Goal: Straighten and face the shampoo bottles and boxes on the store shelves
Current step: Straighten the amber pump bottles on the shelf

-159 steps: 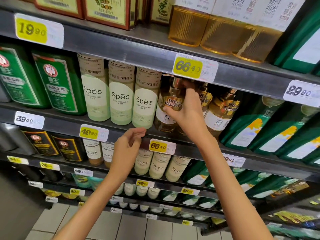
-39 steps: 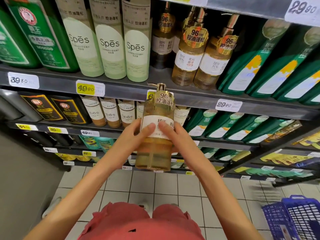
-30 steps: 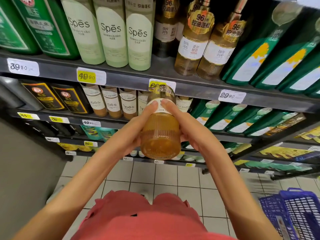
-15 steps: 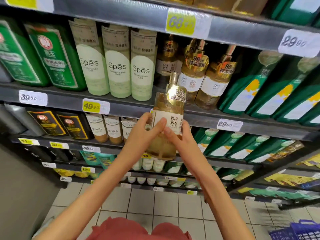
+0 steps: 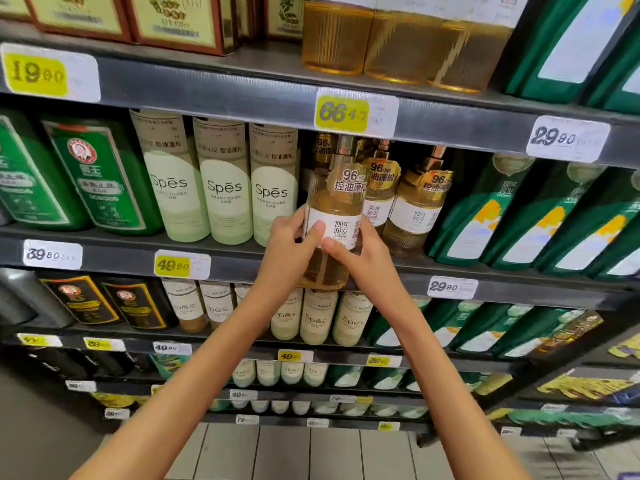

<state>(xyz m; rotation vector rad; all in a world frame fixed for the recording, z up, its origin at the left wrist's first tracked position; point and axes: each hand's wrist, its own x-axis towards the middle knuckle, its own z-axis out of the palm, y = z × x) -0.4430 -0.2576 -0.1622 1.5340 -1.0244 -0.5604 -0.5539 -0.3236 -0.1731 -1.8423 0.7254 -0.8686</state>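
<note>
Currently held: amber pump bottle [image 5: 334,202], being gripped round its white label band from both sides.
Left hand [image 5: 289,244]: wrapping the left side, thumb lying on the label.
Right hand [image 5: 360,254]: clasping the right side, thumb pressing the label's lower edge.
Bottle position: hanging upright, label facing out, base overlapping the shelf lip [image 5: 114,258], just before matching amber bottles [image 5: 414,216].
Neighbours: pale Spes bottles [image 5: 225,188] standing left; green bottles [image 5: 485,220] leaning right.

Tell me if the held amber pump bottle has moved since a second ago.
Yes. The amber pump bottle has risen: it was mostly below the shelf edge with the 49.90 tag, and now stands mostly above it, upright.
</note>
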